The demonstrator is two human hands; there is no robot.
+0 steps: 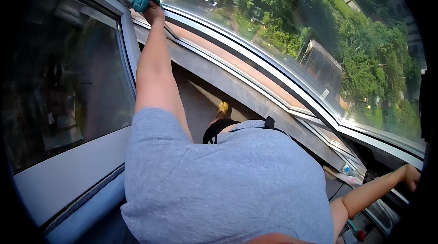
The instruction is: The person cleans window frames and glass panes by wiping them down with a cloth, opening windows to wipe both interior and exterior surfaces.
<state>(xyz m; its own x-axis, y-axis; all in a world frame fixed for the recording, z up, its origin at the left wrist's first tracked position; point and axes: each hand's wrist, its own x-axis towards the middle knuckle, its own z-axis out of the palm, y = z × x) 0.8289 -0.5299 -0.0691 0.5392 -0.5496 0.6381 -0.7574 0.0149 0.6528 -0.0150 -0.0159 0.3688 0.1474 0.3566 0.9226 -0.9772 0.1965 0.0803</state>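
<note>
My left hand (154, 13) is stretched far forward at the upper left, closed around a bunched teal cloth (142, 3). The cloth is by the end of the white window frame (210, 24), close to the glass. At the far right my right hand (412, 178) is bent at the wrist with its fingers curled, beside the lower part of the open window sash (383, 140). What those fingers hold, if anything, is hidden at the dark edge of the view.
A grey sill (237, 86) runs diagonally below the window. To the left stands a glazed door (73, 89) with a white lower panel. Small items (353, 235) lie at the lower right. Trees and a garden show far below, outside the glass.
</note>
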